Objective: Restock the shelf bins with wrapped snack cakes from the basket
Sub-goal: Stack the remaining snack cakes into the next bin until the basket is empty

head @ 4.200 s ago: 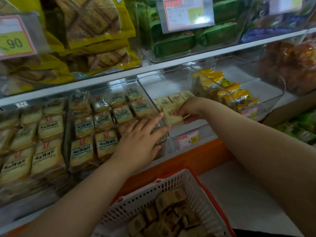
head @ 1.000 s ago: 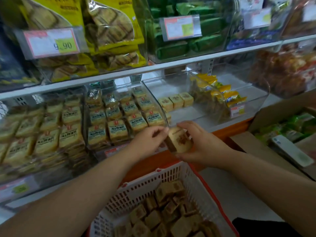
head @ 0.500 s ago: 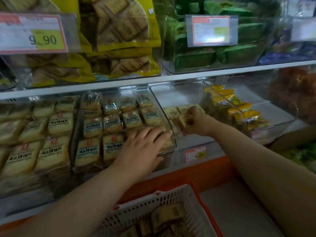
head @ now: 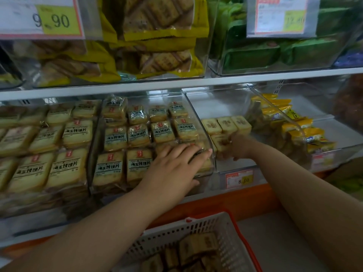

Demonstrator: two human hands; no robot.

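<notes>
The right hand reaches into the clear shelf bin, its grip curled round a wrapped snack cake just in front of a row of three cakes standing further back. The left hand lies flat, fingers straight, its grip holding nothing, on the packets in the neighbouring bin; below, the white basket holds more cakes

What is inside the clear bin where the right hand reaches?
Three snack cakes stand in a row at the back of the clear bin; the right hand covers part of another.
</notes>
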